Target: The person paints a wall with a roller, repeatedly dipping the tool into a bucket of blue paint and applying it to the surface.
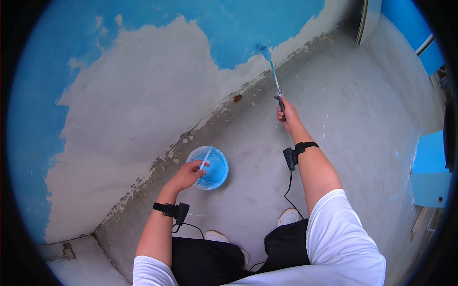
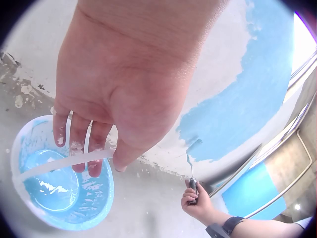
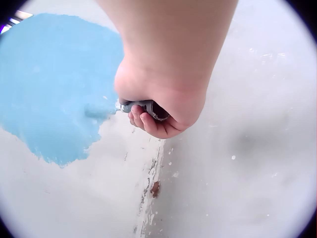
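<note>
My right hand grips the dark handle of a paint roller, also seen in the right wrist view, where the hand wraps round it. The blue roller head lies against the lower wall at the edge of the blue paint. My left hand holds the white handle of a bucket with blue paint inside. In the left wrist view the fingers are hooked round that white handle, with pale paint smears on them.
Unpainted pale wall runs down to the grey floor. Paint specks and a brown fragment lie along the wall's foot. Blue panels stand at the right, a door edge at the top. My shoes are below.
</note>
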The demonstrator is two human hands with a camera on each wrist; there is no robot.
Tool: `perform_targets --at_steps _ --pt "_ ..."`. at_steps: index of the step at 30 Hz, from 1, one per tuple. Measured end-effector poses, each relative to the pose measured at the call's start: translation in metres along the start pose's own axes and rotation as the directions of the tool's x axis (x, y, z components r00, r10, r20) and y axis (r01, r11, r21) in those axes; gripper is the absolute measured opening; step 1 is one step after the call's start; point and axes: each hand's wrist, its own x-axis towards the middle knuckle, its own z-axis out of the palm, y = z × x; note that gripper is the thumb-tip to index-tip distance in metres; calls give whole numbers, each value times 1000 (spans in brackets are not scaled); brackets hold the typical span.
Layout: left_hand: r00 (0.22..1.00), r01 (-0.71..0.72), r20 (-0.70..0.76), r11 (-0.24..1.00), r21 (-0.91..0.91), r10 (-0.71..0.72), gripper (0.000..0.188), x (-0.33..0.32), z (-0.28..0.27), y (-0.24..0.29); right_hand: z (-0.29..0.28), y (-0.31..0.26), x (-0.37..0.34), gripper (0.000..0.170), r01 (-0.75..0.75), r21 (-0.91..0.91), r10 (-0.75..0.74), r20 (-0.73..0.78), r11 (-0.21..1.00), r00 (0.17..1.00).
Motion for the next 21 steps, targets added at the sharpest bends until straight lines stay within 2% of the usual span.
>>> perform_targets --at_steps 8,13,17,19,20,21 --pt "999 36 7 999 19 -37 28 -1 0 5 9 1 17 28 -96 206 87 52 974 995" --pt "1000 30 8 999 -38 -30 27 0 1 3 18 -1 25 27 -136 359 84 157 923 984" --pt "999 28 19 999 -44 -28 29 0 1 2 18 -2 25 27 -121 364 65 161 924 985" --pt "999 26 21 998 -50 -25 29 0 1 3 18 4 24 27 -89 247 62 116 965 991" --pt "999 27 22 998 -51 -26 29 0 1 4 16 7 23 27 -90 245 63 115 965 991" --pt "999 28 21 998 -49 -27 29 0 1 6 14 10 21 27 -94 152 79 98 984 992"
